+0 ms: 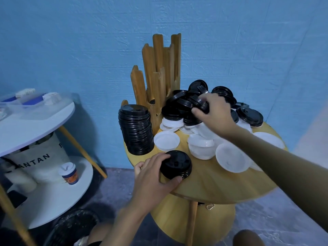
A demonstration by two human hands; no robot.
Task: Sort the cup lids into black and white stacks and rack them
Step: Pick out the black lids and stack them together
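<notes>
On the table [221, 183], left hand [154, 176] gripping a short black lid stack [176, 164] at the near edge, right hand [214, 112] clutching black lids [202, 103] in the far pile, white lids [166, 141] between.

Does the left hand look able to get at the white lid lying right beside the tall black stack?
Probably, once freed: the left hand grips the short black lid stack, and the white lid lies uncovered just beyond it; the right arm passes clear.

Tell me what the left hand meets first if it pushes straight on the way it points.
Probably the white lids just beyond the short black stack that the left hand grips; depth is unclear.
</notes>
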